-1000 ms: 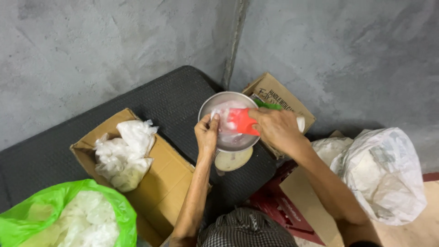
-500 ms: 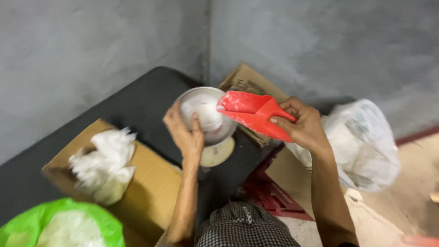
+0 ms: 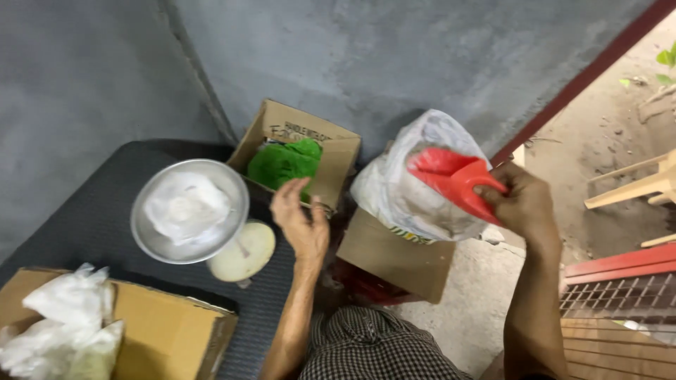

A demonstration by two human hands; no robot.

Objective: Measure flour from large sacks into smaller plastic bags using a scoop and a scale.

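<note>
While right hand [image 3: 522, 204] grips red plastic scoop [image 3: 454, 181] at clear plastic bag [image 3: 415, 190], far right.
Left hand [image 3: 299, 222] hovers empty, fingers spread, just right of round metal bowl [image 3: 189, 210].

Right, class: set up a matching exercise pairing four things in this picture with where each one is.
Things:
1. red scoop
2. metal bowl
3. green bag
4. left hand

Places:
A. inside the open cardboard box by the wall
B. held in the right hand at the mouth of the white plastic bag
C. empty, open, beside the bowl
D. on the black mat

Pairs: 1-B, 2-D, 3-A, 4-C
</note>
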